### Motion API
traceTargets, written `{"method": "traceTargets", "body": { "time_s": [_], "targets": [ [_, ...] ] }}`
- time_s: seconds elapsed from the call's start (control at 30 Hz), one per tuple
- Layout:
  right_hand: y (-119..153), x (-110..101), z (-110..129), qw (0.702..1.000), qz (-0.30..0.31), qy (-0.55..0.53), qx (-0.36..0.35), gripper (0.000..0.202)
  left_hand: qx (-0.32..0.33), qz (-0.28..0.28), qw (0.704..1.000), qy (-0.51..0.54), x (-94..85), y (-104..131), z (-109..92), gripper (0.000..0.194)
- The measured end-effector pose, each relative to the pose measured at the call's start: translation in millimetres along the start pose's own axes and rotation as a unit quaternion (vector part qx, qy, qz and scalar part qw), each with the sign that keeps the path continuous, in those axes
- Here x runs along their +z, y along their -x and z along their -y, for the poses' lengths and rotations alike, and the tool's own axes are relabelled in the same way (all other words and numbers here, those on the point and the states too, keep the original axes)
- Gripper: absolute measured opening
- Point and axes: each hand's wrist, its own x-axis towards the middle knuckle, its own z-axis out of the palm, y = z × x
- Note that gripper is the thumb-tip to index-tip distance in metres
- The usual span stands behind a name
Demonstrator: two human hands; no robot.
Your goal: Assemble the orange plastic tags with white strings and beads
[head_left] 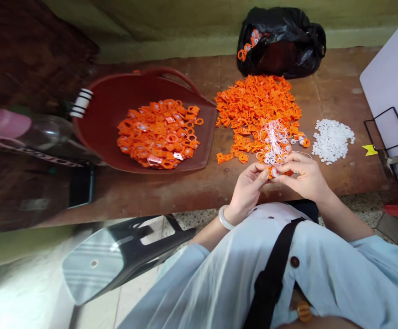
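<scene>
Seen from above, two bare hands work at the near edge of a brown wooden tabletop [171, 196]. The left hand [248, 186], with a pale bracelet [224, 218] at the wrist, has its grip closed, thumb and finger pinching a small orange piece [273, 172] with a white part on it. The right hand [303, 178] brings its fingertips together at the other side of that piece; whether its grip pinches the piece or a strand, I cannot tell.

Clock directions run from the held piece. Just beyond it at 12 o'clock lies a bundle of white thread [274, 137], resting against a wide heap of orange parts [257, 100]. Farther at 12, a black plastic bag [296, 41] shows more orange inside. At 2 o'clock, near the right hand, is a pile of white beads [333, 140]. Toward 10 o'clock, a dark red tub [99, 119] holds many orange pieces with white parts [161, 132].
</scene>
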Motion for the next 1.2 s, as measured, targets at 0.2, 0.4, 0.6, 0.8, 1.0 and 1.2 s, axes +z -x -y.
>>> {"method": "traceTargets", "body": {
  "time_s": [0.2,0.4,0.6,0.8,1.0,1.2],
  "targets": [
    [10,20,-4,0.994,-0.092,-0.051,0.039,0.006,0.116,-0.035,0.991,-0.054,5.3,4,3,0.031],
    [15,17,-15,0.994,-0.068,-0.081,-0.009,0.013,0.076,-0.011,0.996,-0.05,3.3,8,-2,0.033],
    [14,16,-13,0.995,-0.048,-0.084,0.01,0.014,0.077,-0.019,0.996,-0.036,4.2,9,1,0.032],
    [22,46,-12,0.968,-0.123,-0.156,0.154,0.025,0.189,-0.09,0.97,-0.126,3.4,9,12,0.02],
    [26,51,-33,0.945,-0.071,-0.207,0.243,0.039,0.213,-0.127,0.946,-0.21,-11.6,-7,27,0.012],
    [25,37,-50,0.969,-0.033,-0.128,0.207,0.036,0.059,-0.039,0.997,-0.014,-26.2,-33,32,0.034]
  ]
}}
